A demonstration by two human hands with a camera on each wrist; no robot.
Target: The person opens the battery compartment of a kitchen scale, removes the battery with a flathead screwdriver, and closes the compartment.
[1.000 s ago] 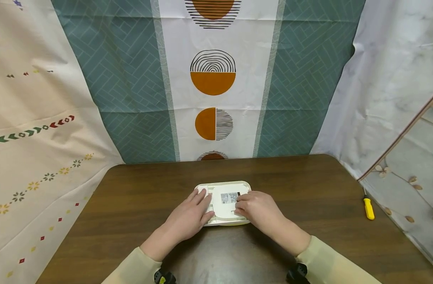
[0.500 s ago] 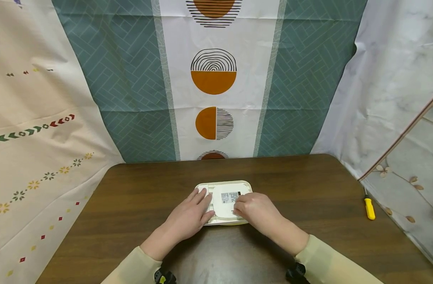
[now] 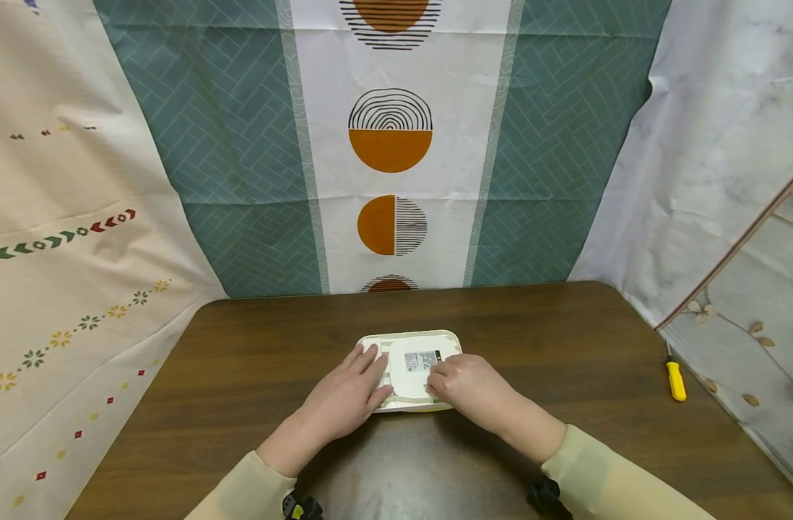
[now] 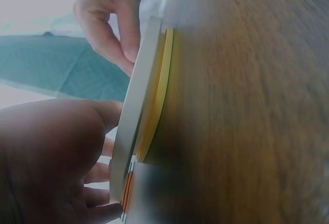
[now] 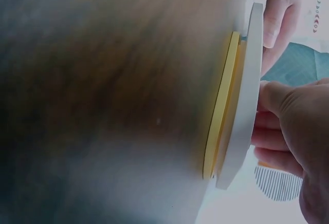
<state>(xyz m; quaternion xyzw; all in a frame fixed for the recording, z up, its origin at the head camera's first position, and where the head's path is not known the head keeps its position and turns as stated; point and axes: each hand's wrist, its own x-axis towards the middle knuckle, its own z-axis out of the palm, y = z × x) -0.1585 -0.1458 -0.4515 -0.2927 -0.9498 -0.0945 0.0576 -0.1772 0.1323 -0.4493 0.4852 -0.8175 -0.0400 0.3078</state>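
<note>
A flat cream-white plastic device (image 3: 406,384) with rounded corners lies near the middle of the table, its labelled face up. A printed label (image 3: 421,361) sits on its raised panel. Beneath the white body, a yellow base (image 4: 163,80) shows along the edge in both wrist views. My left hand (image 3: 349,396) rests on the device's left end, fingers extended and spread. At the right part of the panel is my right hand (image 3: 471,385), fingers bent and tips close together at the surface. I cannot tell whether those fingertips pinch something small.
A yellow-handled screwdriver (image 3: 676,381) lies at the table's right edge. The brown wooden table (image 3: 273,347) is bordered by patterned cloth at the back (image 3: 396,245) and both sides.
The right hand has shifted slightly down and left on the panel, leaving more of the label's right end visible. The left hand and device stay almost still.
</note>
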